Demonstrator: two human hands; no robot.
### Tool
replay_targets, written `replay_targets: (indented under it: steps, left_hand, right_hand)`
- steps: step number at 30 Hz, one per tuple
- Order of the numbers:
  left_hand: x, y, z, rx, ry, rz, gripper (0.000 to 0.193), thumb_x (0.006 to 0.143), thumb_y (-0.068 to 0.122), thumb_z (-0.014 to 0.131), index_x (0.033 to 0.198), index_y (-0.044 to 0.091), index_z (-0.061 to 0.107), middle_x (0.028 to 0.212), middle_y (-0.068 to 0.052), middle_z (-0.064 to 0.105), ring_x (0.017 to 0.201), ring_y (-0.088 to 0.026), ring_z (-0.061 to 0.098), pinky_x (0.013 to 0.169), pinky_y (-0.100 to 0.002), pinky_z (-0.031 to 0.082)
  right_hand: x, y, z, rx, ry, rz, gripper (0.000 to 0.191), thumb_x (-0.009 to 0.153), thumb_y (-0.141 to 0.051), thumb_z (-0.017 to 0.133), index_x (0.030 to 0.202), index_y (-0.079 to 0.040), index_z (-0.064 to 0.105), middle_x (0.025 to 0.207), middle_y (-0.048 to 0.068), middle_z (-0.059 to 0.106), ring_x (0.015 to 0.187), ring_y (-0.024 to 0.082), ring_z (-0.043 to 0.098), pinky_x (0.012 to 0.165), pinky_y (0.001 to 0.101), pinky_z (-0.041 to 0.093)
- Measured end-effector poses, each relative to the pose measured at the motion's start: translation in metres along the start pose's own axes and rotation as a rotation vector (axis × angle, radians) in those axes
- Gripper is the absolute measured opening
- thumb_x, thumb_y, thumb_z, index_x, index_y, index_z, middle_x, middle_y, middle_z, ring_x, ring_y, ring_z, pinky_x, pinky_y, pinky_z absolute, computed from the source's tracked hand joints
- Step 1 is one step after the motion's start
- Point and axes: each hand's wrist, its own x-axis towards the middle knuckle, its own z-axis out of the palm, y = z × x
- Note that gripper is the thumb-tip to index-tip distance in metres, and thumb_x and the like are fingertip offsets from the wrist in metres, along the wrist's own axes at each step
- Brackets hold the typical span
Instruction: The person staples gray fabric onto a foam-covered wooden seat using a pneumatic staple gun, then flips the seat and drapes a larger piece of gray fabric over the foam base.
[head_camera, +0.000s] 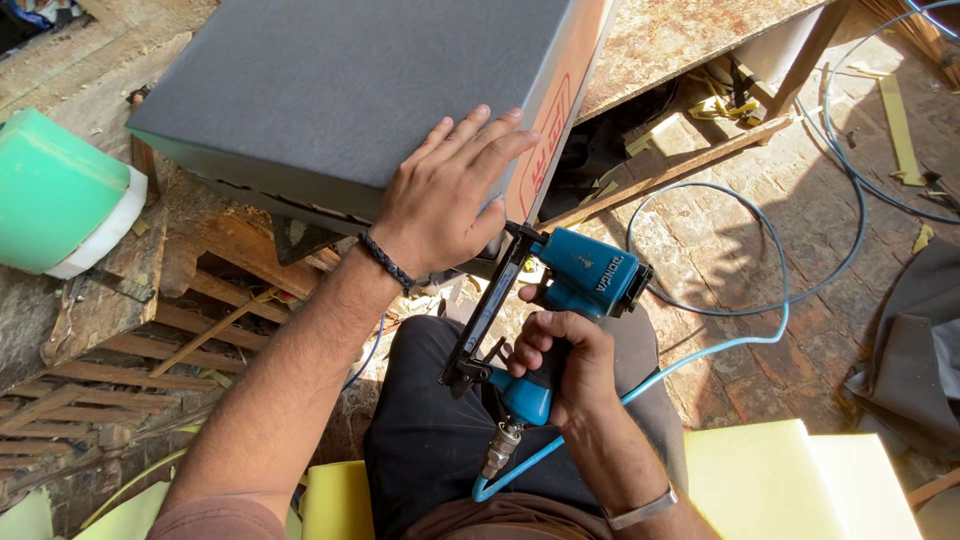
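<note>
My left hand (447, 195) lies flat & open on the gray cushion (350, 85). Right hand (563, 362) grips the blue staple gun (560, 300) tight.

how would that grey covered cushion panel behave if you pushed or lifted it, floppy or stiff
The grey cushion panel probably stays stiff: its edges run straight and a flat board side shows. Its top likely gives a little under the left hand, since it looks padded. It overhangs the wooden bench, so a hard push might tip it.
</note>
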Motion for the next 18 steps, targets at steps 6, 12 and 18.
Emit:
replay_targets:
  steps: [6, 12, 18]
  left_hand:
    - [-0.003, 0.000, 0.001, -0.032, 0.034, 0.003, 0.069, 0.085, 0.012, 0.057, 0.153, 0.017, 0.042, 0.158, -0.012, 0.050, 0.145, -0.046, 0.046, 0.121, -0.067, 0.032]
    - [-0.001, -0.004, -0.004, -0.044, 0.032, 0.020, 0.067, 0.090, 0.014, 0.054, 0.155, 0.016, 0.041, 0.159, -0.010, 0.052, 0.148, -0.042, 0.046, 0.124, -0.065, 0.033]
    - [-0.004, -0.026, -0.022, -0.930, 0.110, -0.078, 0.063, 0.097, 0.023, 0.041, 0.156, 0.001, 0.035, 0.160, -0.024, 0.049, 0.155, -0.036, 0.045, 0.134, -0.051, 0.034]
  right_hand:
    - [-0.007, -0.008, 0.011, 0.007, -0.084, -0.008, 0.054, 0.079, -0.014, 0.064, 0.130, 0.006, 0.060, 0.060, 0.000, 0.047, 0.050, 0.015, 0.051, 0.053, 0.0352, 0.049]
    - [-0.002, -0.021, 0.017, -0.018, -0.080, -0.004, 0.047, 0.082, -0.016, 0.066, 0.123, 0.006, 0.058, 0.059, 0.000, 0.048, 0.049, 0.014, 0.051, 0.051, 0.0352, 0.047]
    - [0.000, -0.025, 0.014, -0.017, -0.125, 0.007, 0.050, 0.081, -0.016, 0.068, 0.125, 0.007, 0.060, 0.059, 0.000, 0.048, 0.049, 0.014, 0.052, 0.051, 0.0351, 0.048]
